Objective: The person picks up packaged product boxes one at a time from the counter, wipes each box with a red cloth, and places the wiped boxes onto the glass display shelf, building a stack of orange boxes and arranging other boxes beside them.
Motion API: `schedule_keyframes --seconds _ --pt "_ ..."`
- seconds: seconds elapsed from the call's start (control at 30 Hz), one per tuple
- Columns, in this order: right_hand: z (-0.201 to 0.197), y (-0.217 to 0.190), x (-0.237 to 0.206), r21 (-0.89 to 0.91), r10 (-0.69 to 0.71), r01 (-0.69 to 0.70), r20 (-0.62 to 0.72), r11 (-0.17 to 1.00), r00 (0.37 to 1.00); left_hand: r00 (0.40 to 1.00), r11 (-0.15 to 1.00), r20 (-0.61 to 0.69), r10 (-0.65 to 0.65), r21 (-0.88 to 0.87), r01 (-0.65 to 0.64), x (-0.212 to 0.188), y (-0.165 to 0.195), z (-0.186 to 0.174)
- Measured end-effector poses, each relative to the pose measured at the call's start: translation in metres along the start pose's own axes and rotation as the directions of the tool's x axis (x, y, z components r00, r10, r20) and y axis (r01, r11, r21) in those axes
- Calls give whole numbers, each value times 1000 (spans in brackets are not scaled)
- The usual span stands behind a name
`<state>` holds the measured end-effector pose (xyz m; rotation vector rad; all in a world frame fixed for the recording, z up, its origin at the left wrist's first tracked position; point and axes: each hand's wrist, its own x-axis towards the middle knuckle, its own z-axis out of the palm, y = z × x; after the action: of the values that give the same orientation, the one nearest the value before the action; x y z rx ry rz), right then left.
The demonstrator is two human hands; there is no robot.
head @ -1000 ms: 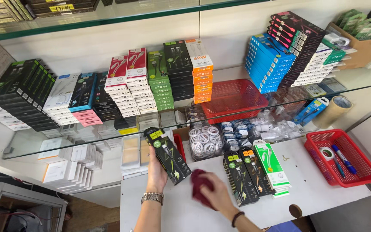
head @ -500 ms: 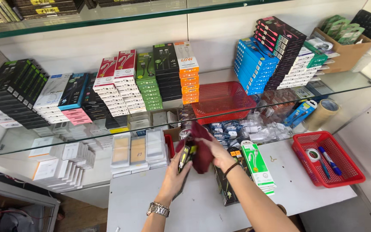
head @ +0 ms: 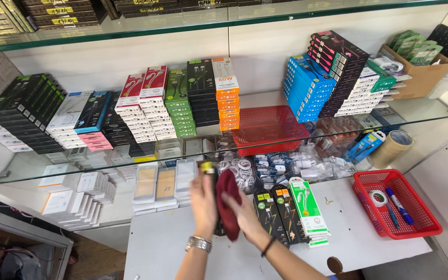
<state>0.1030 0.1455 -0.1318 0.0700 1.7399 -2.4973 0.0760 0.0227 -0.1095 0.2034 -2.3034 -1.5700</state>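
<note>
My left hand [head: 203, 205], with a metal watch on its wrist, holds a slim black and green boxed pack [head: 208, 167] upright; only the pack's top shows above the fingers. My right hand [head: 243, 212] presses a dark red cloth [head: 227, 202] against the pack's right side. Both hands are over the white counter [head: 167, 249], just in front of the lower glass shelf. To the right of my right hand lies a row of similar black packs [head: 271, 212] and green and white packs [head: 307, 207].
A red basket [head: 395, 205] with tape and pens stands at the counter's right. A glass shelf [head: 37, 168] carries stacked boxes and a red tray [head: 268, 127]. White boxes [head: 73, 194] and bagged cables [head: 286, 166] fill the space below. A tape roll [head: 394, 145] sits right.
The pack went from lying flat in my left hand to upright. My right hand brought the red cloth up from the counter onto the pack.
</note>
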Motion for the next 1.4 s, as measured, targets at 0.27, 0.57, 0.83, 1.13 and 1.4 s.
schedule_keyframes --seconds 0.27,0.57,0.83,1.13,1.4 --pt "-7 -39 58 116 55 -27 -247 993 968 913 934 382 -139 -255 249 -32 26 19" --pt "-7 -5 5 62 197 -205 111 977 974 966 918 -50 -254 -327 224 14 -26 -12" --pt "-25 43 -22 -534 -163 90 -89 840 983 693 374 209 -690 -717 588 26 -103 -36" --pt "-65 19 0 127 452 -500 286 856 845 811 511 462 -358 -630 585 7 -55 37" --pt "-118 -70 79 -310 -85 39 -138 950 987 962 976 203 184 80 -204 61 26 70"
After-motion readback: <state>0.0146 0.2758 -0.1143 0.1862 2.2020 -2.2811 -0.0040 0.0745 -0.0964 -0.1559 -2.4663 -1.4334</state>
